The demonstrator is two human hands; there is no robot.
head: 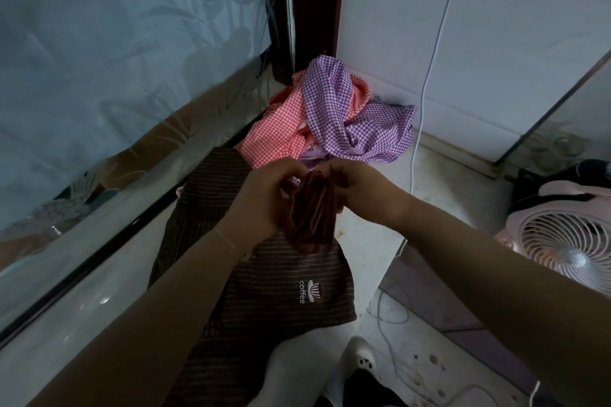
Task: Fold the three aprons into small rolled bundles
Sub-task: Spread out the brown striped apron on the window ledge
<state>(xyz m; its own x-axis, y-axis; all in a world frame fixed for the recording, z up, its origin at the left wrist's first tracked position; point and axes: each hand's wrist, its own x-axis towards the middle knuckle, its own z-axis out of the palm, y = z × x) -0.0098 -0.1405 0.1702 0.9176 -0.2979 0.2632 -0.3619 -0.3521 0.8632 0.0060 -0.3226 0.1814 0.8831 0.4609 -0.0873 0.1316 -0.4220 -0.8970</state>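
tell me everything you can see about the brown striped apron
The brown striped apron is dark brown cloth with thin pale stripes and a white "coffee" cup logo near its right edge. It lies spread on the pale surface, running toward the camera. Its far part is gathered into a reddish-brown bunch, held up by the left hand and the right hand. The gingham aprons lie just beyond it.

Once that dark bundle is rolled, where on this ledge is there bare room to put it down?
Bare ledge shows right of the brown striped apron, between it and the white cable. Both hands, left hand and right hand, grip the dark red bundle. The far corner is crowded by the purple checked apron and orange checked apron.
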